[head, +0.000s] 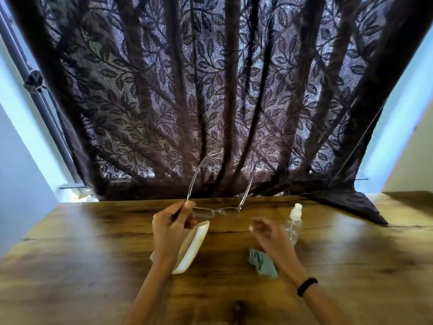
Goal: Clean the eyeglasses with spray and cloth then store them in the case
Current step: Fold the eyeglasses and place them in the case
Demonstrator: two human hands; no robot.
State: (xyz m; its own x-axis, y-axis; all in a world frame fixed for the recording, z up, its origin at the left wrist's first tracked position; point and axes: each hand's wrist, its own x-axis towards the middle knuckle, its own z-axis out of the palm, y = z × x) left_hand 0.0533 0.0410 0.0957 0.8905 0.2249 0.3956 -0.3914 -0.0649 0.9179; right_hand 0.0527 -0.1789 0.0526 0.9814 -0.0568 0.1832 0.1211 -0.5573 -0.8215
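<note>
Glasses are up off the table at mid-frame, arms unfolded and pointing away toward the curtain. Left hand pinches them at the left corner of the frame, fingers curled round the hinge end. Right hand is blurred, just right of and below the lenses, not touching them. Its fingers are loosely bent with nothing in them.

Around:
- White case lies on the table directly under the left hand and wrist, partly hidden by them. Can't tell whether its lid is up or down.
- Clear spray bottle stands upright just behind the right hand, white top on, lower part partly covered by the hand.
- Grey-green cloth lies crumpled on the table beside the right forearm, between case and bottle.
- Black band sits on the right wrist.

Edges: the far table edge runs just behind the glasses. The curtain hangs right at it and drapes onto the far right part of the top. Wood surface runs wide left of the case, right of the bottle, and on the near side between the forearms.
</note>
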